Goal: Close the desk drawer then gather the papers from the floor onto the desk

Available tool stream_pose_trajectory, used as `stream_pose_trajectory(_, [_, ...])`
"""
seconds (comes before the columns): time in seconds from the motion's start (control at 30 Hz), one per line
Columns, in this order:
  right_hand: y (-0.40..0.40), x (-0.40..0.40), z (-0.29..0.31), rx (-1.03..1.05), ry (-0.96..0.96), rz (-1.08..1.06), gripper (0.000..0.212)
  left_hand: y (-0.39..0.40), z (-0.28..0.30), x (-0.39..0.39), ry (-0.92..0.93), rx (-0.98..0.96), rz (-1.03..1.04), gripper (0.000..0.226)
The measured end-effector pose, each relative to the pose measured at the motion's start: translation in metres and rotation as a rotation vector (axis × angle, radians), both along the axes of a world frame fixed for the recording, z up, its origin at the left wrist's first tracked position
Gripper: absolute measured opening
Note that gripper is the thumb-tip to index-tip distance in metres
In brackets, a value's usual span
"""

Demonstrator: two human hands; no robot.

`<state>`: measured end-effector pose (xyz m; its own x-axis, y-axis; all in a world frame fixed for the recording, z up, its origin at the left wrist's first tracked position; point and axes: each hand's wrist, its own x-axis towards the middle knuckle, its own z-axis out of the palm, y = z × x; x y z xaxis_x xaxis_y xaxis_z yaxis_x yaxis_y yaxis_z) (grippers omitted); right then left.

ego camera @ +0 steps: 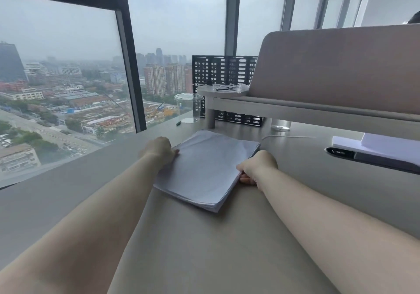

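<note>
While grey daylight comes through the tall dark-framed window [68, 66] on the left, the broad pale grey desk top [204, 248] fills the lower half of the view and runs back to the glass. Along its right side stands a beige upholstered divider panel [341, 66], with a pale raised shelf [295, 109] at its foot resting on a round leg. Behind the shelf's left end stands a black perforated metal panel [220, 71].

Near the middle of the desk lies the thick stack of white papers [204, 168], flat on the surface and turned at an angle, one corner towards the camera. Both bare forearms reach forward to it. The left hand [159, 150] is curled against the stack's left edge, its fingers tucked down at the side of the sheets and pressing on them. The right hand [256, 166] is closed on the right edge, thumb on top and fingers under or beside the sheets; I cannot tell how far they go beneath. So each hand grips one side of the stack, which rests on the desk.

At the far right lies a smaller white pad of paper [375, 146] beside a dark oval cable slot [341, 151]. A clear plastic cup [188, 107] stands left of the shelf leg, and a thin white cable [288, 137] trails across the desk beyond the stack.
</note>
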<state>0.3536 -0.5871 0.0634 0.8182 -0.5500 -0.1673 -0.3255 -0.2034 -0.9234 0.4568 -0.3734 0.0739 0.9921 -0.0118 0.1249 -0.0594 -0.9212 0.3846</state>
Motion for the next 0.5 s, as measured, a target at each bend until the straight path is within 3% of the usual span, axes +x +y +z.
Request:
stream_pose_trajectory(0.2, [0.004,-0.006,0.007,-0.088,0.073,0.024,0.025,-0.003,-0.006,-0.013,-0.094,0.091,0.012,0.043])
stream_pose_trajectory(0.33, [0.004,-0.029,0.021,-0.217,0.105,0.049,0.026,0.004,-0.004,-0.040,-0.348,0.015,0.087,0.038])
stream_pose_trajectory(0.43, [-0.002,-0.062,0.043,-0.407,0.010,0.127,0.016,0.013,-0.005,-0.059,-0.465,-0.062,0.115,0.034])
stream_pose_trajectory(0.5, [0.001,-0.100,0.065,-0.449,-0.184,0.186,0.009,0.016,-0.008,-0.067,-0.463,-0.088,0.138,0.033])
